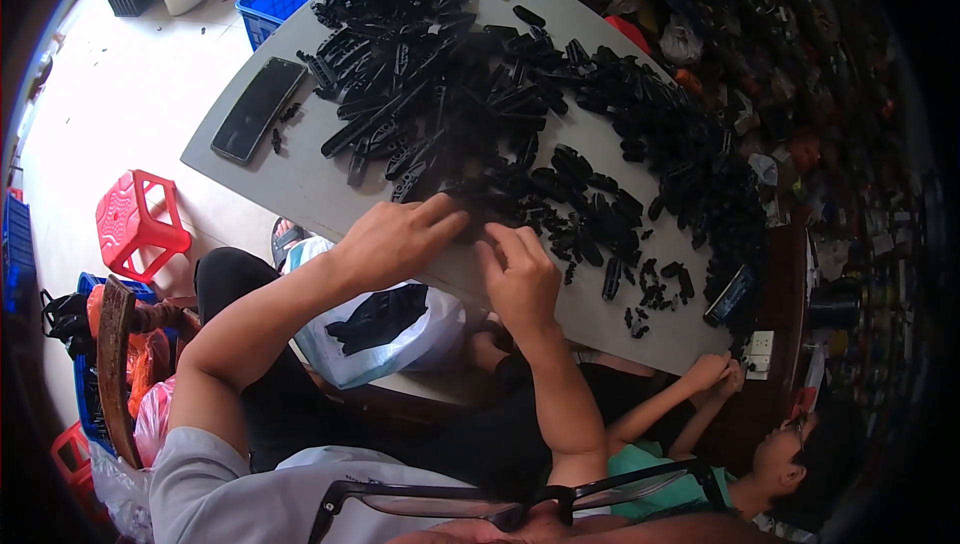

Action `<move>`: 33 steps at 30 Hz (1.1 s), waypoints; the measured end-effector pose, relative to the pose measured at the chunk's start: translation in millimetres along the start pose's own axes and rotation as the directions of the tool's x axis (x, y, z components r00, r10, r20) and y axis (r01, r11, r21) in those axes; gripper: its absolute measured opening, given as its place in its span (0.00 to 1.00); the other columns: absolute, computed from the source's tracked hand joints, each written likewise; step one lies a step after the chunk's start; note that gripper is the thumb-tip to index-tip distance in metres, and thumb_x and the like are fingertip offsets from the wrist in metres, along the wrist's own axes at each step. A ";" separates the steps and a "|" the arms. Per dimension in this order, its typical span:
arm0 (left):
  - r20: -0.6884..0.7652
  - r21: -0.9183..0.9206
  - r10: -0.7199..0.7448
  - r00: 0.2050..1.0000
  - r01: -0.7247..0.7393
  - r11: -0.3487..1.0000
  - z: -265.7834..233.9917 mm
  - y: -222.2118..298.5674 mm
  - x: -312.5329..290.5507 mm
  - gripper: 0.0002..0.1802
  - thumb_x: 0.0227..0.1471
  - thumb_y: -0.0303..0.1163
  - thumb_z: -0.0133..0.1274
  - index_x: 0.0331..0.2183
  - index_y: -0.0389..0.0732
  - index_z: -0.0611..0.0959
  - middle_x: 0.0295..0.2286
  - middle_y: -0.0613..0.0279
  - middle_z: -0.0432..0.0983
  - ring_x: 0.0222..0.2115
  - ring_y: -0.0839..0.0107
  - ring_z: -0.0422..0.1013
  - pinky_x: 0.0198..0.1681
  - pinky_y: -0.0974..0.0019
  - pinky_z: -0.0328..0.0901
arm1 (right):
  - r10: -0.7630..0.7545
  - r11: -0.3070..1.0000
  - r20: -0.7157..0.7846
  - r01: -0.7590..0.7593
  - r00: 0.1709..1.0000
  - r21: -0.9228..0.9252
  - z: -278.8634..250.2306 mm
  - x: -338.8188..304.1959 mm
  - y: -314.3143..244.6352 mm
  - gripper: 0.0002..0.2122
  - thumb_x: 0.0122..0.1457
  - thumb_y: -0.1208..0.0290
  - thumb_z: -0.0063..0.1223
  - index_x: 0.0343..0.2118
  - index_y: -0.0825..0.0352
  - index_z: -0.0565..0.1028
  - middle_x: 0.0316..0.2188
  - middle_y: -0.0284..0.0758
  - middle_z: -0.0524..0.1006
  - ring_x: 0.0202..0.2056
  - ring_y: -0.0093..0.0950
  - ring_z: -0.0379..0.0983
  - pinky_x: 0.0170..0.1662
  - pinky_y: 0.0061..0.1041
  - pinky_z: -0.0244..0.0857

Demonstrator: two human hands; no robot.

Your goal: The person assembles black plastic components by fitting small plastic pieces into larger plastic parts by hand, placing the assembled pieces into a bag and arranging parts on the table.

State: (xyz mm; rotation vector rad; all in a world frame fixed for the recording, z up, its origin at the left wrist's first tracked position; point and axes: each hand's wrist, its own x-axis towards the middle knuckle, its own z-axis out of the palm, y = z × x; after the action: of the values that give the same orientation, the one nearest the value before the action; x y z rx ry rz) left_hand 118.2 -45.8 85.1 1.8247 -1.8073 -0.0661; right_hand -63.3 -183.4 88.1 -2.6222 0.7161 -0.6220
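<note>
Head view: left hand and right hand over near edge of table, tips turned to each other, small gap between hands. Fingers bent; dark blur there, cannot tell if either hand pinches black part. Long parts lie just past left hand, toward middle of table, most long ways slanting up to right. Left hand nearer those; right hand nearer small bits on table.

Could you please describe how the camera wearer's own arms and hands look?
The left hand and right hand are bare, with no glove, watch or bracelet visible. Both forearms are uncovered. A plain light-grey short sleeve shows on the left; the right one isn't clearly visible.
</note>
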 end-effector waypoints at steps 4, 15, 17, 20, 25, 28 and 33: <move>0.054 -0.096 -0.113 0.992 0.118 0.988 -12.4 3.2 0.4 0.20 0.53 0.25 0.56 0.49 0.39 0.78 0.45 0.52 0.74 0.33 0.48 0.79 0.34 0.49 0.74 | -0.127 0.991 -0.040 0.129 0.991 0.039 8.2 0.4 -6.0 0.10 0.59 0.71 0.67 0.43 0.62 0.84 0.37 0.35 0.80 0.34 0.40 0.82 0.35 0.38 0.75; -0.078 -0.642 -0.289 0.954 0.173 0.747 -11.8 -13.0 -2.2 0.19 0.48 0.17 0.61 0.45 0.36 0.81 0.43 0.59 0.79 0.38 0.67 0.79 0.41 0.65 0.75 | -0.122 0.990 -0.060 0.126 0.991 0.058 6.4 2.1 -9.6 0.05 0.58 0.75 0.66 0.37 0.66 0.84 0.34 0.36 0.82 0.32 0.36 0.83 0.34 0.34 0.75; -0.109 -0.741 -0.310 0.945 0.130 0.659 -12.0 -14.5 -3.9 0.19 0.50 0.20 0.60 0.47 0.37 0.82 0.38 0.60 0.81 0.35 0.71 0.79 0.40 0.66 0.73 | 0.092 0.957 -0.023 -0.082 0.996 0.278 -3.8 1.1 -7.8 0.07 0.62 0.75 0.63 0.42 0.68 0.82 0.37 0.38 0.82 0.35 0.35 0.82 0.37 0.32 0.75; 0.177 -0.913 -0.344 0.922 0.284 0.293 -15.5 -15.9 -6.1 0.18 0.54 0.21 0.61 0.49 0.37 0.83 0.35 0.64 0.83 0.34 0.79 0.77 0.41 0.71 0.72 | 0.154 0.856 -0.095 -0.084 0.983 0.510 -15.8 1.3 -6.3 0.07 0.63 0.78 0.61 0.44 0.69 0.81 0.36 0.38 0.83 0.33 0.29 0.81 0.37 0.28 0.75; 0.244 -0.969 -0.184 0.952 0.232 -0.081 -11.7 -11.6 -5.6 0.16 0.60 0.21 0.62 0.49 0.37 0.81 0.35 0.60 0.84 0.35 0.76 0.81 0.45 0.72 0.75 | 0.250 0.616 0.001 -0.160 0.968 0.772 -31.6 -7.6 -30.8 0.09 0.67 0.80 0.58 0.49 0.70 0.80 0.32 0.29 0.81 0.30 0.16 0.76 0.33 0.16 0.71; 0.258 -0.960 -0.145 0.955 0.236 -0.153 -3.0 -8.6 -4.1 0.16 0.60 0.20 0.62 0.50 0.38 0.81 0.36 0.60 0.83 0.36 0.76 0.81 0.45 0.71 0.76 | 0.179 0.693 -0.062 -0.081 0.982 0.717 -36.6 -10.7 -33.0 0.09 0.65 0.80 0.61 0.48 0.71 0.82 0.30 0.31 0.81 0.29 0.17 0.77 0.32 0.17 0.71; 0.300 -0.947 -0.135 0.944 0.278 -0.160 -4.9 -1.1 -2.6 0.17 0.58 0.21 0.61 0.50 0.37 0.82 0.37 0.64 0.82 0.37 0.77 0.78 0.46 0.71 0.72 | -0.142 0.909 -0.222 0.215 0.965 0.356 -46.1 -6.4 -39.8 0.09 0.60 0.78 0.68 0.42 0.72 0.83 0.31 0.39 0.83 0.25 0.25 0.79 0.29 0.25 0.73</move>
State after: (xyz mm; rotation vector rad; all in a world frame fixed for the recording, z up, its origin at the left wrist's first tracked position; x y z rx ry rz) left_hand 121.0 -41.7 87.9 0.7640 -0.7315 -1.3526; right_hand -75.6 -157.5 142.3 -2.3004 0.3586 -0.9720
